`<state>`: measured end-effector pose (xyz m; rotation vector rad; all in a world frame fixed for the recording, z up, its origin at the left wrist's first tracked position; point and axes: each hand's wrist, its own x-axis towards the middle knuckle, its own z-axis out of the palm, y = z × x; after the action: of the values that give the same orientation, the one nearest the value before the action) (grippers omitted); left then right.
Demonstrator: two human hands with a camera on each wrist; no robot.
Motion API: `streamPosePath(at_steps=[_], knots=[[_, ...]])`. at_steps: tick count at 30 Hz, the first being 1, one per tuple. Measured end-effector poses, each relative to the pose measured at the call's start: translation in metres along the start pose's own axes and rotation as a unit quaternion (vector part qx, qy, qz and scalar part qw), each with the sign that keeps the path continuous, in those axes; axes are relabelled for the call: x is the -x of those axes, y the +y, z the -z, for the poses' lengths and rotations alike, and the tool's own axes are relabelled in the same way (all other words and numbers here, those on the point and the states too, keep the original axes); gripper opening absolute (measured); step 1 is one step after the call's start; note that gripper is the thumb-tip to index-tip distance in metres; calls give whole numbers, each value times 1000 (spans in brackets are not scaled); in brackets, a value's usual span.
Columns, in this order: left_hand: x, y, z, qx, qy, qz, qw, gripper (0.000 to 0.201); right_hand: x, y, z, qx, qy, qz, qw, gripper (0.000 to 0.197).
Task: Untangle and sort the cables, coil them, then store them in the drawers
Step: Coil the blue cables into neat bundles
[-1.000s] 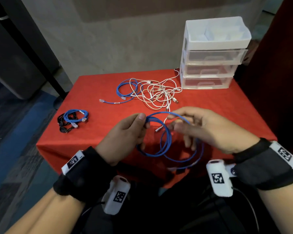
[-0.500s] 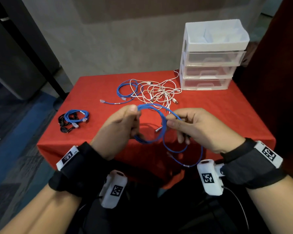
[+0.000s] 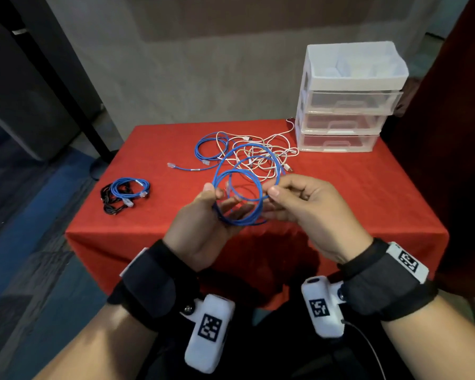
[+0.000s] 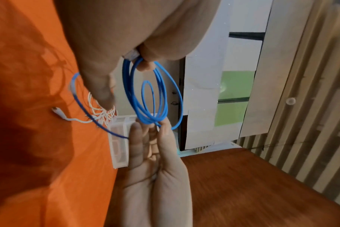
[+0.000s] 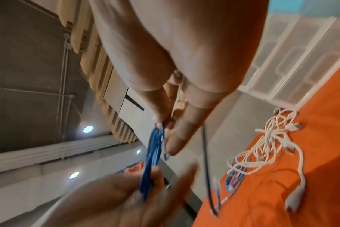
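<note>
A blue network cable (image 3: 240,185) hangs in several loops between my two hands, above the front of the red table (image 3: 368,193). My left hand (image 3: 214,198) pinches one side of the coil (image 4: 151,98) between thumb and fingers. My right hand (image 3: 274,189) pinches the opposite side with thumb and forefinger (image 5: 157,122). A tangle of white cables (image 3: 261,157) and another blue cable (image 3: 209,149) lie further back. The clear plastic drawer unit (image 3: 346,105) stands at the back right, all its drawers closed.
A coiled blue cable (image 3: 130,187) and a black cable (image 3: 110,201) lie together near the table's left edge. The drawer unit has an open white tray (image 3: 354,64) on top. The tablecloth drops off right below my hands. A wall stands behind the table.
Both hands have risen with the blue cable. The long loop that hung low over the table edge has been drawn up into the coil, which is now rounder and tighter.
</note>
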<state>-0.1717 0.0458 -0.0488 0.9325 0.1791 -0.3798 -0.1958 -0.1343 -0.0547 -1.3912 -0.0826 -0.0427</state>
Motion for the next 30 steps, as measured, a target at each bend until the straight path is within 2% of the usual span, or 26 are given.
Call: streamPosePath(at_steps=[5, 8, 10, 12, 13, 14, 15, 18, 21, 23, 25, 30], knots=[[-4, 5, -4, 66, 32, -23, 997, 34, 10, 11, -4, -26, -26, -31, 999, 13], [-5, 2, -4, 36, 45, -47, 997, 34, 13, 10, 0, 98, -73, -15, 992, 21], [-6, 2, -4, -13, 49, -74, 996, 32, 11, 4, 6, 192, -27, 55, 980, 19], [-5, 5, -5, -56, 30, -92, 994, 27, 3, 2, 16, 264, 79, 118, 954, 9], [-3, 6, -5, -75, 11, -100, 992, 24, -2, 2, 23, 306, 116, 125, 937, 16], [-2, 7, -5, -94, -8, -109, 990, 21, -5, 1, 27, 333, 116, 114, 929, 25], [-1, 9, -6, -115, -23, -117, 986, 20, -8, 1, 29, 326, 86, 86, 937, 28], [4, 14, -9, -185, -52, -126, 973, 29, -5, -4, 24, 194, -25, -10, 981, 20], [6, 20, -11, -246, -75, -114, 960, 32, -2, -10, 20, 80, -52, -68, 993, 30], [7, 23, -9, -286, -95, -106, 948, 33, -6, -13, 22, 64, -50, -69, 994, 30], [9, 24, -5, -328, -119, -100, 932, 33, -11, -17, 26, 98, -29, -39, 994, 31], [12, 19, 3, -472, -146, -80, 866, 38, -25, -30, 31, 140, 31, 28, 989, 33]])
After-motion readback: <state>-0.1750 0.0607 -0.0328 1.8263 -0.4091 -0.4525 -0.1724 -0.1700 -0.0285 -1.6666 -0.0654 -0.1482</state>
